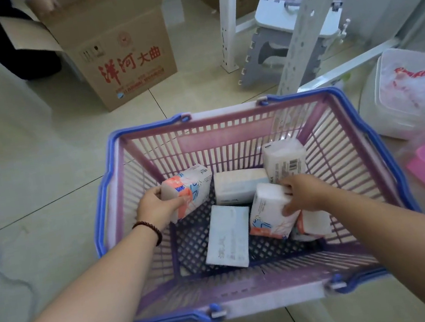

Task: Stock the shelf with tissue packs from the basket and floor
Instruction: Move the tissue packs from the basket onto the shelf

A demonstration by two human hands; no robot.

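Reaching into the basket (227, 120), left hand (157, 206) is closed on an orange-printed tissue pack (188, 189), right hand (303, 194) on an upright pack (268, 211) | three loose packs lie between and beyond, nearest long axis running away | lift-out open overhead | shelf upright (304, 25) beyond far rim.

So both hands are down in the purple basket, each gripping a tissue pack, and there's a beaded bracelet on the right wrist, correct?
Not quite. The head view shows the beaded bracelet on the left wrist. Otherwise yes: left hand and right hand each grip a tissue pack inside the purple basket.
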